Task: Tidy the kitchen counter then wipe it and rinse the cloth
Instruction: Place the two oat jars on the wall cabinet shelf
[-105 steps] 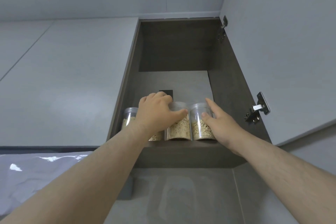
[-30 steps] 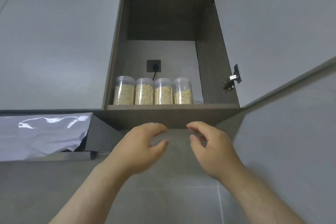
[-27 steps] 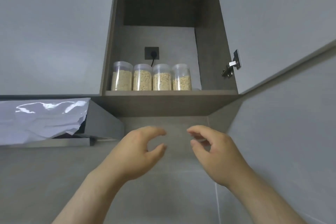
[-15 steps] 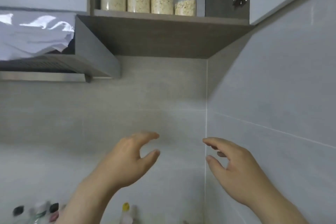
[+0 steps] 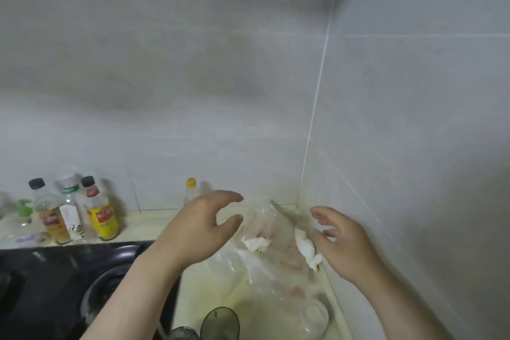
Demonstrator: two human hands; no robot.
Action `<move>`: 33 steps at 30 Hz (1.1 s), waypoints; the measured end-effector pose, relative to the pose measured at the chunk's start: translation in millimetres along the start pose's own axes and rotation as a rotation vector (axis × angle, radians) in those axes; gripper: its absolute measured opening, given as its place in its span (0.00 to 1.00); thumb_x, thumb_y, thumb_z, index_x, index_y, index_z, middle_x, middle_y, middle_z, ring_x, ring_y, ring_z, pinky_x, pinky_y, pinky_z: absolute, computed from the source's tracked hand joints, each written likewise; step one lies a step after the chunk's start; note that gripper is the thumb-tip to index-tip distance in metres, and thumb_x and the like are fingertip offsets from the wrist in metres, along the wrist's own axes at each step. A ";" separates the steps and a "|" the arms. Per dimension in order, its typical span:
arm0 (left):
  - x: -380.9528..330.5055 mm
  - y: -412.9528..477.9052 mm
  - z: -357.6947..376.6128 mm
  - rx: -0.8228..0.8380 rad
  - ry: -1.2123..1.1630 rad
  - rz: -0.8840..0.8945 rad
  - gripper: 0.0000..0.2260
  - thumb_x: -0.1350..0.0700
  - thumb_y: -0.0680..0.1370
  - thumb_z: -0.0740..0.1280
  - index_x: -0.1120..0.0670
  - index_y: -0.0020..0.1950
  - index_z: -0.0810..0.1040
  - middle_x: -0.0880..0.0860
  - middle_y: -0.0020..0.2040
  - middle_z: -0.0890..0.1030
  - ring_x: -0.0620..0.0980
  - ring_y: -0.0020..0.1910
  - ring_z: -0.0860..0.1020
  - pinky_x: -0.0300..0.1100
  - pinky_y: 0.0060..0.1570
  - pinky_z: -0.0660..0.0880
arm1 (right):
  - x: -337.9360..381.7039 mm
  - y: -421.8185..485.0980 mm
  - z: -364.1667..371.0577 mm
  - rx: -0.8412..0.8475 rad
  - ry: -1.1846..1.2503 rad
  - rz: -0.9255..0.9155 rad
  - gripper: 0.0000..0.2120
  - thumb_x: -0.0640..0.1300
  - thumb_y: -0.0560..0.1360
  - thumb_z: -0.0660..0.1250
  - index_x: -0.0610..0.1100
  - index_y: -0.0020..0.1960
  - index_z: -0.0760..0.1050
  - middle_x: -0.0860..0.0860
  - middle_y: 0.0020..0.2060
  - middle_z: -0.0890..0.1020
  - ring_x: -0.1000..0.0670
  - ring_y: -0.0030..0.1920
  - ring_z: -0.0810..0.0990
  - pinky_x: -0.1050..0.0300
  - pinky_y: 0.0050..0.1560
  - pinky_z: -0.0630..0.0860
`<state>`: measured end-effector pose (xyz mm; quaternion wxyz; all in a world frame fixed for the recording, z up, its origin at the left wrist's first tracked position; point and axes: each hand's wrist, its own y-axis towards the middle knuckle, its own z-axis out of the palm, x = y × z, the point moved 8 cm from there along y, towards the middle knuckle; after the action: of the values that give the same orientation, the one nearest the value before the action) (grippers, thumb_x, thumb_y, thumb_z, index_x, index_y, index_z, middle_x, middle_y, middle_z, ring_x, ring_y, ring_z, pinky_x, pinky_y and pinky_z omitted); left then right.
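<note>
Head view, blurred by motion. The left hand (image 5: 204, 226) and right hand (image 5: 345, 246) hover with fingers loosely curved, holding nothing, on either side of a crumpled clear plastic bag (image 5: 271, 254). The bag lies on the cream counter (image 5: 204, 295) in the wall corner. Sauce bottles (image 5: 102, 215) stand against the back wall behind a black stove (image 5: 55, 284).

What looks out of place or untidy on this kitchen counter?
A crumpled clear plastic bag lies loose in the corner of the counter, with white crumpled scraps in or beside it; they look like litter, not stored things. The sauce bottles at the wall stand upright. The left hand and right hand hover above the bag, empty.
</note>
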<state>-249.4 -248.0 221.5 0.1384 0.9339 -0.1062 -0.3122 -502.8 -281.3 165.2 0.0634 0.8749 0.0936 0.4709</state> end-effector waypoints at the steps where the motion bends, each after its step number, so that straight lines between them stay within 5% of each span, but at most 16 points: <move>1: 7.2 -3.2 11.3 0.023 0.002 -0.007 0.15 0.49 0.78 0.66 0.44 0.65 0.75 0.36 0.59 0.75 0.34 0.55 0.72 0.30 0.54 0.67 | -17.6 -3.1 8.9 0.015 -0.002 0.046 0.20 0.40 0.73 0.70 0.65 0.53 0.73 0.67 0.52 0.79 0.63 0.56 0.77 0.58 0.59 0.76; 5: 39.2 -17.7 59.9 0.137 -0.006 -0.065 0.17 0.48 0.78 0.65 0.44 0.67 0.74 0.36 0.63 0.74 0.35 0.62 0.70 0.31 0.59 0.66 | -82.0 -22.9 45.4 0.091 -0.047 0.207 0.17 0.47 0.71 0.71 0.64 0.55 0.74 0.60 0.56 0.80 0.59 0.57 0.78 0.53 0.59 0.76; 11: 72.4 -37.3 119.7 0.313 0.005 -0.119 0.17 0.47 0.79 0.64 0.45 0.68 0.73 0.40 0.67 0.74 0.40 0.66 0.70 0.34 0.65 0.65 | -142.7 -48.3 80.4 0.236 -0.280 0.312 0.28 0.51 0.71 0.72 0.51 0.69 0.72 0.56 0.64 0.75 0.55 0.62 0.74 0.67 0.60 0.66; 19: 87.8 -45.4 144.9 0.389 0.002 -0.156 0.18 0.48 0.79 0.64 0.47 0.69 0.73 0.42 0.68 0.73 0.41 0.67 0.70 0.34 0.66 0.64 | -204.0 -66.7 103.5 0.311 -0.355 0.421 0.42 0.63 0.58 0.68 0.52 0.70 0.68 0.54 0.63 0.76 0.52 0.63 0.75 0.59 0.63 0.71; 25: 88.5 -49.3 150.2 0.392 -0.002 -0.159 0.17 0.49 0.79 0.64 0.46 0.68 0.74 0.41 0.67 0.74 0.41 0.67 0.70 0.32 0.64 0.63 | -218.1 -65.7 108.1 0.268 -0.319 0.398 0.25 0.58 0.56 0.69 0.54 0.52 0.72 0.57 0.48 0.78 0.53 0.48 0.78 0.55 0.48 0.78; 29: 90.0 -50.3 148.6 0.391 -0.011 -0.174 0.16 0.49 0.79 0.63 0.46 0.67 0.74 0.41 0.66 0.74 0.40 0.66 0.71 0.32 0.64 0.64 | -219.1 -68.8 113.3 0.301 -0.283 0.427 0.27 0.49 0.60 0.72 0.53 0.59 0.72 0.57 0.50 0.78 0.54 0.49 0.78 0.63 0.46 0.74; 33: 92.1 -51.8 145.8 0.385 -0.013 -0.188 0.15 0.49 0.79 0.63 0.46 0.66 0.75 0.40 0.66 0.75 0.39 0.65 0.72 0.33 0.64 0.66 | -225.8 -71.2 114.9 0.287 -0.265 0.441 0.25 0.49 0.60 0.70 0.56 0.56 0.71 0.57 0.48 0.79 0.55 0.47 0.79 0.60 0.46 0.77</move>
<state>-260.8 -253.7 41.9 -0.0729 0.9468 -0.0772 -0.3037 -535.9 -265.0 -95.4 -0.1531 0.9280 -0.0425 0.3368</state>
